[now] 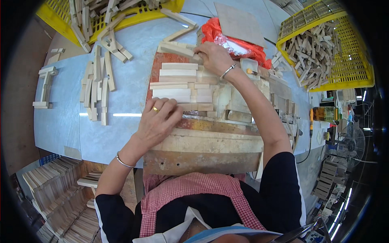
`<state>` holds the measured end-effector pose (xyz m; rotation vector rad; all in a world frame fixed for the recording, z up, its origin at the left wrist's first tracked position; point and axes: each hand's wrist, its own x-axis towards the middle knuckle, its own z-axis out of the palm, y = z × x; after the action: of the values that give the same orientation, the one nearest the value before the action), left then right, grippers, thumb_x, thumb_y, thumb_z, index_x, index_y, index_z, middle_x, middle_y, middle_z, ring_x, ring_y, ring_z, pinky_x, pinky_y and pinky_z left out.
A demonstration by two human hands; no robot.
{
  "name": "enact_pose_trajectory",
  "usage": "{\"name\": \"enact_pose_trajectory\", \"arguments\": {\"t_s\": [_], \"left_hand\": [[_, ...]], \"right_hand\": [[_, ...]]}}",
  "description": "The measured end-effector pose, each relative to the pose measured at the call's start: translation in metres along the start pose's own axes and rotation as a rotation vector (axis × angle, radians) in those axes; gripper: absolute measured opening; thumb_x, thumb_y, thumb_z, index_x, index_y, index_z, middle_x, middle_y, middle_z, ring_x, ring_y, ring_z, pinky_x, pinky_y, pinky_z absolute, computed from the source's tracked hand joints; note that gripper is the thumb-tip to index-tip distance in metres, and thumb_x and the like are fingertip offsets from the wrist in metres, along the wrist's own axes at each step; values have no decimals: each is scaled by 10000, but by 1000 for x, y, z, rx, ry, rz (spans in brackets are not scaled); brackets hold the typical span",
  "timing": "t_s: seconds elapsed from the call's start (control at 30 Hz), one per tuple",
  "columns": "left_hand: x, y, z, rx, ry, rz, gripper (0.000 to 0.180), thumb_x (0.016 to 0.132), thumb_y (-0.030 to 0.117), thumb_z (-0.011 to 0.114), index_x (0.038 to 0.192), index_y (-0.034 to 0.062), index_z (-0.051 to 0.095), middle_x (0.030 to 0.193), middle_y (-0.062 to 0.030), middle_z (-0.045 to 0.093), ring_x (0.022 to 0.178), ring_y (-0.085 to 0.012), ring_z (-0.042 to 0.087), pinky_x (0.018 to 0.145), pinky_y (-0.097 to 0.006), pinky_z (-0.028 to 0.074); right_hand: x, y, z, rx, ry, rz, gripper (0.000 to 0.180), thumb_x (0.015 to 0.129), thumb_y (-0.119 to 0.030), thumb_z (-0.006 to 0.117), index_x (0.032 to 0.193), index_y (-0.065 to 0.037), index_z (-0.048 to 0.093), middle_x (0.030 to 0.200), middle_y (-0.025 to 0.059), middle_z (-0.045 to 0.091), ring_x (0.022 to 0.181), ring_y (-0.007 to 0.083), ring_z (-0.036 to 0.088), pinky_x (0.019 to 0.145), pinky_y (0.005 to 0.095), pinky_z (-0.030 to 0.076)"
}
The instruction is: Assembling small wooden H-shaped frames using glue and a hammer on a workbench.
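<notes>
Several pale wooden strips (177,73) lie side by side in a row on the worn work board. My left hand (159,120), with a ring on one finger, is closed at the left end of the nearest wooden strip (196,107), its fingers bent and tips partly hidden. Farther off, my right hand (214,58) pinches the right end of another wooden strip (177,49) at the board's far edge. Short wooden blocks (202,92) sit against the right ends of the strips in the row.
A yellow crate (135,18) of wooden pieces stands far left, another yellow crate (356,69) far right. Loose strips (96,87) and an assembled wooden frame (44,87) lie on the left. A red plastic bag (210,30) sits behind my right hand. Stacked wood (56,184) stands lower left.
</notes>
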<state>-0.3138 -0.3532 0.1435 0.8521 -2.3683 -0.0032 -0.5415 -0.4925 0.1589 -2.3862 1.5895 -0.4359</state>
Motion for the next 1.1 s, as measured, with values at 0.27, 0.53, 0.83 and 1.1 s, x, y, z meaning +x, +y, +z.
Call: {"name": "enact_pose_trajectory", "arguments": {"t_s": [0.27,0.53,0.83,1.1], "left_hand": [[-7,-4,2,10,1,-16,364,642,51,686,1000,65,628,952,-45,546,872,-207,546,785,-368,412],[6,-90,-17,-55,179,-341,268,728,-58,579,972,50,605,915,-105,550,825,-306,535,720,-402,430],[9,-237,-13,271,139,-726,211,852,225,604,855,17,641,792,-153,614,780,-334,600,723,-429,481],[33,-242,1,459,-145,-924,371,812,351,634,871,-15,649,863,-193,651,787,-345,637,685,-447,508]], "right_hand": [[12,-7,-2,40,-116,-154,181,809,-61,539,913,-49,687,853,150,660,824,308,631,761,390,496],[106,3,1,-452,-159,-155,235,827,-95,537,999,-80,696,1057,139,645,1003,314,605,818,427,504],[140,5,44,-839,-223,-185,207,855,-150,537,979,-125,700,1088,73,633,1102,235,534,879,392,429],[132,-3,25,-742,11,-333,207,852,-135,527,994,-65,662,954,101,667,986,247,585,882,398,412]]}}
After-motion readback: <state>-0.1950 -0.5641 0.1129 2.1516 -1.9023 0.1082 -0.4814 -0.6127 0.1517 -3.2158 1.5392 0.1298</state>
